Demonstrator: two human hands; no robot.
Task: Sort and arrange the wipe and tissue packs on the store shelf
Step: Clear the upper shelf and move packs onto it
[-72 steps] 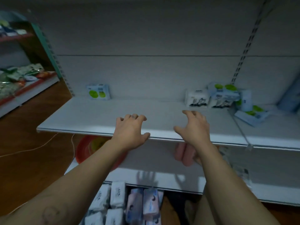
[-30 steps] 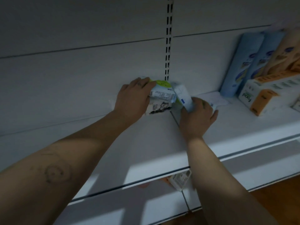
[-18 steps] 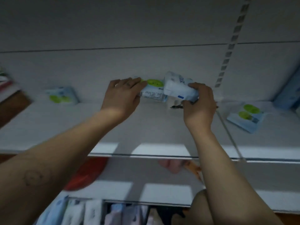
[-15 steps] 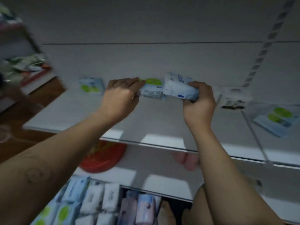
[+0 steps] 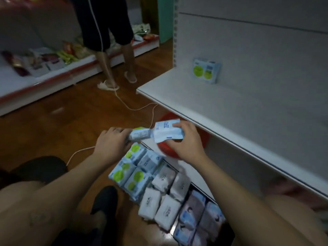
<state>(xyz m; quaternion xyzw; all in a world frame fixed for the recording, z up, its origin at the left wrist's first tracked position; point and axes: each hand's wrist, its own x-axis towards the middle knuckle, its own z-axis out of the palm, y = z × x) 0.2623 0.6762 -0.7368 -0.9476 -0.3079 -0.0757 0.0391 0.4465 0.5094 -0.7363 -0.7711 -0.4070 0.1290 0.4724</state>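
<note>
My left hand (image 5: 113,142) grips a wipe pack with a green dot (image 5: 140,134). My right hand (image 5: 186,141) grips a white and blue tissue pack (image 5: 166,132) beside it. Both packs hang in the air in front of the white shelf (image 5: 230,107), above rows of packs on the bottom shelf: green-dot wipe packs (image 5: 131,172), white tissue packs (image 5: 159,201) and pink-blue packs (image 5: 197,217). One green-dot pack (image 5: 205,71) stands alone against the back wall of the white shelf.
A red round thing (image 5: 177,139) lies under the white shelf, behind my hands. A person (image 5: 110,41) in dark shorts and sandals stands on the wooden floor (image 5: 71,112) at the back. A white cable (image 5: 134,107) trails across the floor. Another shelf with snacks (image 5: 44,63) runs along the left.
Both hands have come down from the white shelf with the two packs and now hold them low over the bottom-shelf rows. My view has turned left and down.
</note>
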